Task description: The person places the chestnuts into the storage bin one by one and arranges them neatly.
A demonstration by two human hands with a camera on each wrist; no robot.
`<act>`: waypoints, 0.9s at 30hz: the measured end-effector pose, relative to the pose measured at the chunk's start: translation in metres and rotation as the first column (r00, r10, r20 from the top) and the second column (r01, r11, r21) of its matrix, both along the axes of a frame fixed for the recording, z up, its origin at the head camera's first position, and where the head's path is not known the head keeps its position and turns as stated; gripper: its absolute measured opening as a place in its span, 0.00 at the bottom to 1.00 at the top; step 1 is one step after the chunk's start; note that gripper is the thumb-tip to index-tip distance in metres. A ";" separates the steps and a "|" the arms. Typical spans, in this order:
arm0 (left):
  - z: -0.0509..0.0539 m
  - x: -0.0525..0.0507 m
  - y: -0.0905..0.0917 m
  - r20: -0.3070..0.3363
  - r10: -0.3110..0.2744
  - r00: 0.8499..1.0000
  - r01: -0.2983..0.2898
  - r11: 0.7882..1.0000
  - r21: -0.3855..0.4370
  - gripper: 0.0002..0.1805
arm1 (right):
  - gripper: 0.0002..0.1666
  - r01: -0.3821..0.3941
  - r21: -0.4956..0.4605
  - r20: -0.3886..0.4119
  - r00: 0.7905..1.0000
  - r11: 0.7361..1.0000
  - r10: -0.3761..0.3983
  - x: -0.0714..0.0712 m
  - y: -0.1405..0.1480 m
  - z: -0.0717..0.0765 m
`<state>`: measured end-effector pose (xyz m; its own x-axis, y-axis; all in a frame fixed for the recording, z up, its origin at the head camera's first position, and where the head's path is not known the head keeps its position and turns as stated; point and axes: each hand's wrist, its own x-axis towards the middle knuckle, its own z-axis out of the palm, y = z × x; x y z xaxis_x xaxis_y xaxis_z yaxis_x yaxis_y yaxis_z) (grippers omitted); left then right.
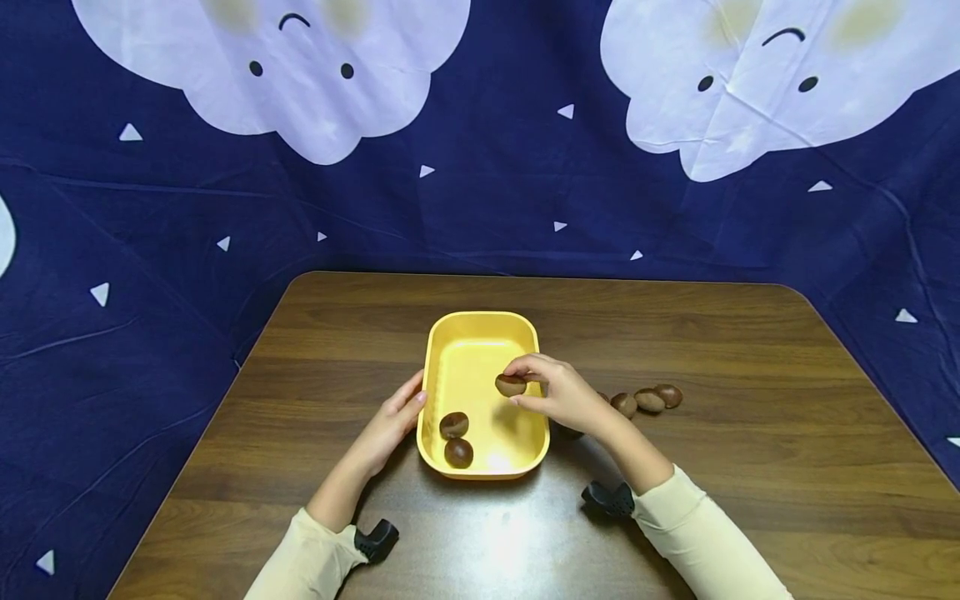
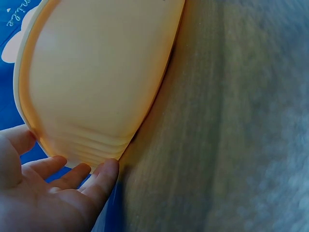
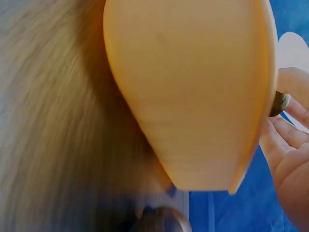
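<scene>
A yellow plastic bin [image 1: 472, 358] stands on the table, two brown chestnuts [image 1: 457, 440] lying at its near left corner. My right hand [image 1: 561, 392] pinches another chestnut [image 1: 511, 384] between thumb and fingers above the bin's right half. In the right wrist view, part of that chestnut [image 3: 278, 104] shows past the rim. My left hand [image 1: 386, 429] rests against the bin's left side; in the left wrist view its extended fingers [image 2: 104, 181] touch the outer wall. More chestnuts [image 1: 649, 400] lie in a row right of the bin, partly hidden behind my right hand and forearm.
The brown wooden table [image 1: 360, 333] has rounded far corners. Behind it hangs a dark blue cloth [image 1: 510, 200] with white clouds and small triangles. Each wrist wears a black camera, one [image 1: 377, 542] by the left sleeve and one [image 1: 608, 499] by the right.
</scene>
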<state>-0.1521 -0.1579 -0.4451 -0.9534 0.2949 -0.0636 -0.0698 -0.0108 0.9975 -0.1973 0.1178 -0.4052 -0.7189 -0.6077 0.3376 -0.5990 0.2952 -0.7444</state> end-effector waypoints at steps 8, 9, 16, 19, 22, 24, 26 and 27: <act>0.000 -0.001 0.001 0.002 0.019 1.000 -0.019 1.000 -0.008 0.30 | 0.17 -0.023 0.078 -0.017 1.000 0.997 0.024 -0.006 -0.024 -0.002; 0.000 -0.001 0.001 0.005 0.021 1.000 -0.021 1.000 -0.008 0.30 | 0.17 -0.030 0.085 -0.012 0.999 0.996 0.031 -0.006 -0.027 -0.002; 0.000 -0.001 0.001 0.021 0.021 1.000 -0.021 1.000 0.010 0.29 | 0.16 -0.069 0.134 0.008 0.998 0.989 0.069 -0.011 -0.046 -0.004; -0.001 -0.001 0.001 0.019 0.015 1.000 -0.015 1.000 0.013 0.29 | 0.15 -0.066 0.172 -0.001 0.998 0.983 0.067 -0.014 -0.055 -0.005; -0.001 -0.001 0.001 0.014 0.009 1.000 -0.009 1.000 0.014 0.29 | 0.15 -0.074 0.201 0.024 0.997 0.977 0.070 -0.016 -0.063 -0.007; -0.001 -0.001 0.001 0.012 0.004 1.000 -0.004 1.000 0.015 0.29 | 0.14 -0.084 0.220 0.046 0.996 0.972 0.076 -0.017 -0.067 -0.010; -0.001 -0.001 0.001 0.013 -0.001 1.000 0.001 1.000 0.015 0.29 | 0.14 -0.098 0.232 0.076 0.994 0.968 0.082 -0.017 -0.070 -0.012; -0.001 -0.001 0.001 0.014 -0.002 1.000 0.002 1.000 0.015 0.29 | 0.13 -0.103 0.241 0.086 0.993 0.965 0.085 -0.017 -0.071 -0.013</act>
